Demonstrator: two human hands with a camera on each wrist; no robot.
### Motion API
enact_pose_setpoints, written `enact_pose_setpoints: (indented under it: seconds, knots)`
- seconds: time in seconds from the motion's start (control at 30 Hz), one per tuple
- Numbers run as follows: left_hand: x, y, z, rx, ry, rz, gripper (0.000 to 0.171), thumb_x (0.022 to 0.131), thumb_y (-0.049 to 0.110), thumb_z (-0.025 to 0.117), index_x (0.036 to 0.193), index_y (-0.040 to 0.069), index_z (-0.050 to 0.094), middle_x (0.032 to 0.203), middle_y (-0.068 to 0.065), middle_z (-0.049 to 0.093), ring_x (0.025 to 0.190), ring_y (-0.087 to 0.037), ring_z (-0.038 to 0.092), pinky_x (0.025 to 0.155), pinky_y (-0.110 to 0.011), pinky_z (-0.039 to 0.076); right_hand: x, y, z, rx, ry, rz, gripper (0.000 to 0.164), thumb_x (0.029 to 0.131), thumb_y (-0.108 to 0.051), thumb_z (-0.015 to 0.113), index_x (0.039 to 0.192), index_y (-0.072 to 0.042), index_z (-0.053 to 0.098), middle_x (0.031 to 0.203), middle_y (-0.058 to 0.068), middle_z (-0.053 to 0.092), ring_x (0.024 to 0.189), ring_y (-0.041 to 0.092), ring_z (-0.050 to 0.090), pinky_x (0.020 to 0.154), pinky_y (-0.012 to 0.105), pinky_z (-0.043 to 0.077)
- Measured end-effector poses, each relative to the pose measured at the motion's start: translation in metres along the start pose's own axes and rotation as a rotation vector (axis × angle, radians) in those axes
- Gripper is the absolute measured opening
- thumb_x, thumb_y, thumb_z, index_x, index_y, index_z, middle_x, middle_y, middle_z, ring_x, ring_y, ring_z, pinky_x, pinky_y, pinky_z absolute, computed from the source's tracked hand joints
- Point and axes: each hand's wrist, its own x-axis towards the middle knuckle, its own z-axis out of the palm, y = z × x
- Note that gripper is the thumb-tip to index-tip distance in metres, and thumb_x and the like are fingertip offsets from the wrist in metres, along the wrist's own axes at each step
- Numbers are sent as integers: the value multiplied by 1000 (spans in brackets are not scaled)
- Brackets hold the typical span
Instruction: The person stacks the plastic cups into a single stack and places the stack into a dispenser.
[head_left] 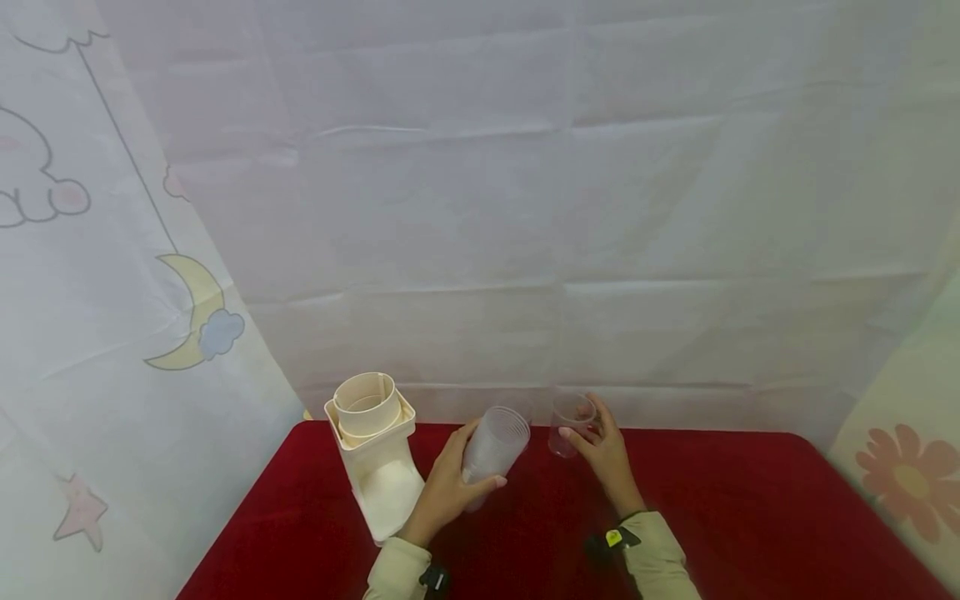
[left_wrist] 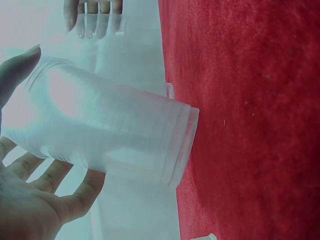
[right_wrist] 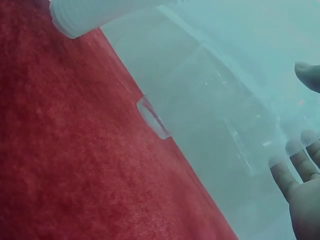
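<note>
In the head view my left hand (head_left: pixel 448 487) grips a tilted stack of clear plastic cups (head_left: pixel 491 450), its rims facing up and right. The left wrist view shows the nested cup stack (left_wrist: pixel 115 120) with the thumb on one side and the fingers on the other. To its right, my right hand (head_left: pixel 606 454) holds a single clear plastic cup (head_left: pixel 564 437) near the rim, between thumb and fingers. Through this cup's wall the fingertips (right_wrist: pixel 276 162) show. Another clear cup's base (right_wrist: pixel 152 117) appears at the cloth's far edge; its body is hard to make out.
A cream plastic holder (head_left: pixel 388 492) with a round open collar (head_left: pixel 367 404) stands left of my left hand. Red cloth (head_left: pixel 750 517) covers the table. Behind it hangs a pale creased sheet (head_left: pixel 637 250), with printed cloth (head_left: pixel 97 400) at the left side.
</note>
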Motion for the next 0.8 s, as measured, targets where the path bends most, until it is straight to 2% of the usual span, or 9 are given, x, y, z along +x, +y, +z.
enact_pose_setpoints:
  seconds: [0.2, 0.37, 0.6, 0.7, 0.8]
  knots:
    - [0, -1, 1, -6, -5, -8, 88, 76, 39, 87, 149, 22, 41, 137, 1, 53, 112, -18, 55, 91, -41, 49, 6, 23, 0, 12, 2, -31, 71, 89, -1, 74, 149, 2, 37, 138, 29, 45, 126, 40, 47, 91, 9, 42]
    - [0, -3, 2, -1, -4, -4, 88, 76, 40, 86, 149, 23, 41, 137, 2, 53, 112, -18, 55, 90, -41, 49, 8, 28, -2, 24, 9, -49, 72, 89, -3, 74, 151, -2, 37, 143, 25, 44, 125, 36, 47, 93, 11, 42]
    - [1, -3, 2, -5, -2, 1, 88, 76, 40, 87, 150, 22, 41, 137, 1, 53, 111, -18, 55, 90, -40, 49, -2, -13, -3, 12, -5, -30, 78, 88, -1, 74, 153, 1, 32, 145, 30, 43, 124, 42, 46, 93, 15, 43]
    - [1, -3, 2, -11, -3, 1, 88, 76, 39, 87, 150, 22, 41, 138, 1, 52, 111, -19, 56, 89, -40, 50, -1, -11, -3, 23, 4, -38, 78, 87, 0, 74, 152, 1, 32, 143, 30, 44, 121, 39, 48, 92, 17, 45]
    - [1, -4, 3, -15, -3, 2, 88, 76, 38, 87, 150, 24, 40, 137, 1, 52, 111, -19, 56, 88, -40, 50, 2, -2, -3, 43, 11, -56, 78, 87, 1, 74, 152, 1, 31, 142, 29, 44, 118, 29, 52, 92, 19, 46]
